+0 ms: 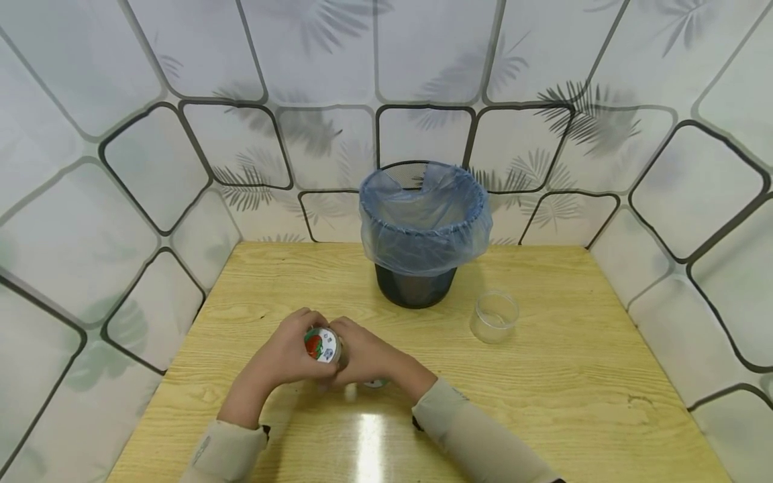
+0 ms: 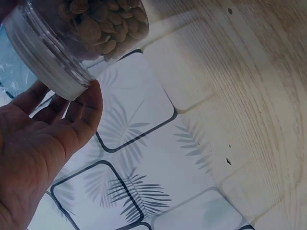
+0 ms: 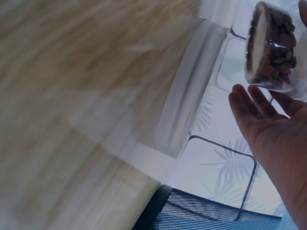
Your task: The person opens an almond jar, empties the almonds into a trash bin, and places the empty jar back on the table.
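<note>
A clear plastic jar (image 2: 53, 43) of brown seeds or nuts is held above the table between both hands; its round top (image 1: 327, 343) bears a white label with a red and green picture. My left hand (image 1: 290, 349) curls its fingers round the lid end, as the left wrist view shows. My right hand (image 1: 365, 352) grips the jar's other side; in the right wrist view some of its fingers (image 3: 252, 103) stretch out below the jar's body. Beneath the right wrist, a second round labelled top (image 1: 376, 384) shows only in part.
A black mesh bin (image 1: 417, 288) lined with a blue plastic bag (image 1: 423, 248) stands at the back of the wooden table (image 1: 574, 389). Right of it is a clear round container (image 1: 495, 318). Patterned cloth walls (image 1: 326, 154) enclose the back and sides.
</note>
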### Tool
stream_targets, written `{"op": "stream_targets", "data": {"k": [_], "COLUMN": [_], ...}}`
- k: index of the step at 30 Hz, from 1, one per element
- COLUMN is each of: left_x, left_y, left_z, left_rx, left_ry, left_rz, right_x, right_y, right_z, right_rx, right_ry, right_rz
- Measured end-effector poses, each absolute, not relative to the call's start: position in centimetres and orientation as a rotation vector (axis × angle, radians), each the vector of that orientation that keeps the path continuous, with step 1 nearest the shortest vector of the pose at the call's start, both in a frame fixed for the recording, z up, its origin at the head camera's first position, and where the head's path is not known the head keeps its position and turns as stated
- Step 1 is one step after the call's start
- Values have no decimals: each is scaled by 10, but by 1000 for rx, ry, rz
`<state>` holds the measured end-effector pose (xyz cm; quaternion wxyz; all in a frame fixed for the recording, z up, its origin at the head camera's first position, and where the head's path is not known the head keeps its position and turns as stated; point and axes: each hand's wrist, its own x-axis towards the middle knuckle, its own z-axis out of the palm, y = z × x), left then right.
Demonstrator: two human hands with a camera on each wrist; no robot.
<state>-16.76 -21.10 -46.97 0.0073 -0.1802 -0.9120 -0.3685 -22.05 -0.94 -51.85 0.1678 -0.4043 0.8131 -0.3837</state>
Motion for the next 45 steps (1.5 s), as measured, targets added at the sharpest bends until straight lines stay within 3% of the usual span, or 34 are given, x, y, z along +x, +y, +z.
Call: {"op": "stream_targets", "data": {"k": [28, 45], "left_x": [-183, -189], "left_y": [-178, -158], "left_z": [-465, -460], "left_rx": [-727, -696], "left_ry": [-2662, -2639], "left_rz": [-1165, -1156], "right_x": [-224, -222], "right_y": [38, 66], "right_z": [-513, -506], "right_rx": [-1040, -1032], "right_ry": [2317, 2377], "right_rz": [-1379, -1443]}}
